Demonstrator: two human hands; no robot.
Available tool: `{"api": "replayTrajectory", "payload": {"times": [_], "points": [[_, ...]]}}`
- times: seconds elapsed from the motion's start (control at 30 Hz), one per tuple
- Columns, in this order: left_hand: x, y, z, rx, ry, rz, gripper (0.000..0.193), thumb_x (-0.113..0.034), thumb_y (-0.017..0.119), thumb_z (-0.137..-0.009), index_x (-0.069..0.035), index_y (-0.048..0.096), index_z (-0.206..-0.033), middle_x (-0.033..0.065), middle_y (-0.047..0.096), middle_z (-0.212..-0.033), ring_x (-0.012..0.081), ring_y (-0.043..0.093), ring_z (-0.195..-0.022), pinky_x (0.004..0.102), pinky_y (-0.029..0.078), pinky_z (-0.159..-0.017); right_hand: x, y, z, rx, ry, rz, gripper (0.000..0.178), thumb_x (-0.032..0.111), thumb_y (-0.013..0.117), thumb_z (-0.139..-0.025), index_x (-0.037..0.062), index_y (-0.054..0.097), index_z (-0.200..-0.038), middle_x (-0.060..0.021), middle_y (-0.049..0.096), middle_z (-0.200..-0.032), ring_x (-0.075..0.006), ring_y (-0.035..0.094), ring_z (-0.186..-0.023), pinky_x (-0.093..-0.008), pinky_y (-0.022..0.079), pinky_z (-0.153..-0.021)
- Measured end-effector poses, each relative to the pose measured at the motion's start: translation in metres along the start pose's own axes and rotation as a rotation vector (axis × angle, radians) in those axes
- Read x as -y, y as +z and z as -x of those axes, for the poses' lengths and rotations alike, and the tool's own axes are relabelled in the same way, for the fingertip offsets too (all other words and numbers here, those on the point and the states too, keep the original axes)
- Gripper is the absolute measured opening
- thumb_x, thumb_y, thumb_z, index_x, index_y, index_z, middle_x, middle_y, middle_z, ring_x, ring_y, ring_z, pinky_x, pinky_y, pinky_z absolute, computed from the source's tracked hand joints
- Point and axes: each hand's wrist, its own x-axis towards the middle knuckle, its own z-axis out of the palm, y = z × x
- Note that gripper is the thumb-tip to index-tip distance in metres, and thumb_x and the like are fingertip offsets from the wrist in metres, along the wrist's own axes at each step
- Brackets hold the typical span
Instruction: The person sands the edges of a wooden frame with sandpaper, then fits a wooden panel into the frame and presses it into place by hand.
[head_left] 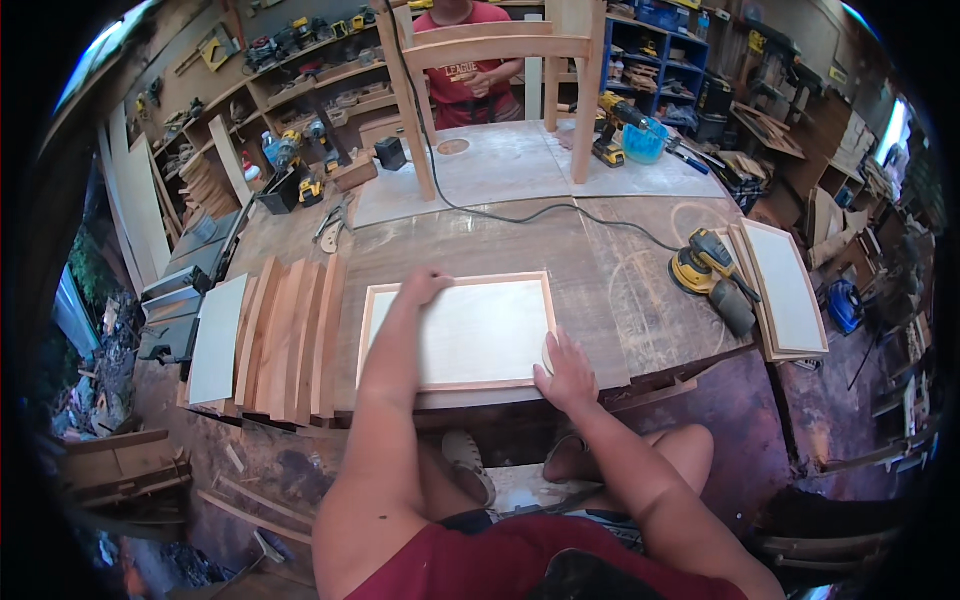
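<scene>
A shallow wooden tray (pixel 462 383) lies on the workbench before me, with a pale panel inside a raised rim. My left hand (pixel 428 286) is at its far rim, left of the middle, fingers curled and slightly blurred; anything under them is hidden. At the tray's right side, close to the near corner, my right hand (pixel 570 373) grips the rim, thumb toward the panel and fingers along the outer edge. A small pale patch shows between that thumb and the fingers; I cannot tell what it is.
Wooden boards (pixel 290 340) stand side by side at the left. A yellow-black sander (pixel 700 262) sits at the right, its cord (pixel 530 213) crossing the bench, beside stacked framed panels (pixel 783 285). Beyond, a wooden frame with legs (pixel 490 47) stands before another person (pixel 468 85).
</scene>
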Motion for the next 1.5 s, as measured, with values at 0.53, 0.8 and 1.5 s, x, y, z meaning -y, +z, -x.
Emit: {"api": "replayTrajectory", "payload": {"times": [0.53, 0.8, 1.5], "points": [[0.097, -0.095, 0.114, -0.284, -0.134, -0.152, 0.032, -0.021, 0.065, -0.09, -0.006, 0.071, -0.118, 0.0168, 0.073, -0.108, 0.0311, 0.07, -0.099, 0.0404, 0.052, -0.088, 0.001, -0.002, 0.0, 0.001, -0.037, 0.002, 0.068, 0.04, 0.06, -0.091, 0.0086, 0.042, -0.148, -0.0193, 0.036, -0.156, -0.0378, 0.034, -0.144, -0.0469, 0.028, -0.12], [0.107, -0.094, 0.176, -0.142, -0.289, 0.168, 0.03, -0.017, 0.068, -0.091, 0.0, 0.071, -0.115, 0.0127, 0.075, -0.093, 0.0196, 0.069, -0.081, 0.0355, 0.055, -0.075, -0.003, 0.001, 0.001, -0.052, -0.055, -0.012, 0.064, 0.037, 0.058, -0.092, 0.0089, 0.042, -0.147, -0.0194, 0.039, -0.155, -0.0378, 0.04, -0.14, -0.0494, 0.029, -0.119], [-0.099, 0.097, 0.194, 0.074, 0.141, -0.542, 0.084, -0.063, 0.047, -0.095, -0.009, 0.03, -0.157, 0.0245, 0.021, -0.163, 0.0424, 0.015, -0.152, 0.063, 0.011, -0.119, -0.008, -0.01, -0.001, 0.091, -0.134, -0.044, 0.076, 0.05, 0.053, -0.098, 0.0003, 0.033, -0.151, -0.0284, 0.03, -0.157, -0.0415, 0.03, -0.146, -0.0515, 0.021, -0.121]]}}
